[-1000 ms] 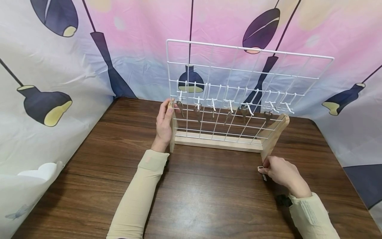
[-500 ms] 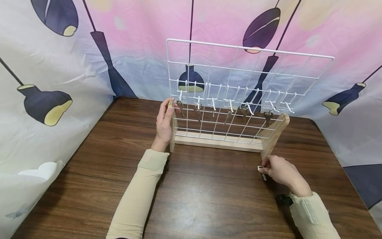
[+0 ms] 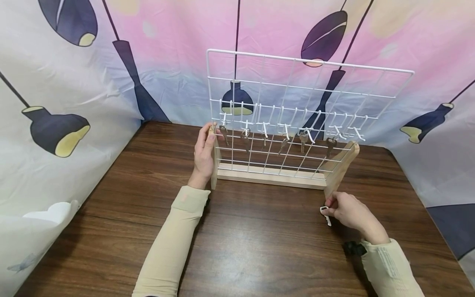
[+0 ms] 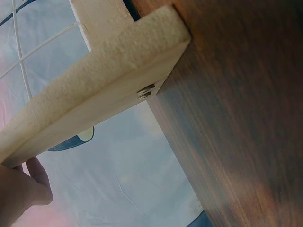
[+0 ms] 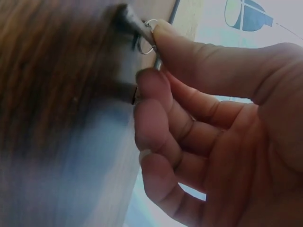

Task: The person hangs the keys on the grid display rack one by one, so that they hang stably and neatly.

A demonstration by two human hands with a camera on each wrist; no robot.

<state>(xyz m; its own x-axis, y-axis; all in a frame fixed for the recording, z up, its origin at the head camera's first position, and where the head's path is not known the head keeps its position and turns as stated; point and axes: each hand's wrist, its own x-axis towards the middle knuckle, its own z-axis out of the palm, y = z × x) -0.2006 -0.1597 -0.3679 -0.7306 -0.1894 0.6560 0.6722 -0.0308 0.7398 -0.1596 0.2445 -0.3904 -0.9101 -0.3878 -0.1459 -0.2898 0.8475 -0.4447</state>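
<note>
My left hand (image 3: 204, 156) grips the left wooden upright (image 3: 214, 163) of a white wire rack (image 3: 311, 62). The left wrist view shows that upright (image 4: 99, 87) close up, with the thumb and a finger at its edge. Near the foot of the right wooden upright (image 3: 341, 167), my right hand (image 3: 352, 212) pinches a silver key (image 3: 328, 219) by its head, just above the tabletop. In the right wrist view, the thumb holds the key (image 5: 136, 21), which has a small metal ring (image 5: 147, 47). The other fingers are curled.
Several keys hang from the rack's white hooks, among them one key (image 3: 303, 142) right of the middle. A pale wooden bar (image 3: 272, 178) joins the uprights at the bottom. Brown wood-grain tabletop (image 3: 237, 247) lies in front. A printed curtain (image 3: 178, 49) hangs behind.
The key in my right hand has turned slightly and now shows its bright flat side. My right hand has moved up only a little; the left hand stays put.
</note>
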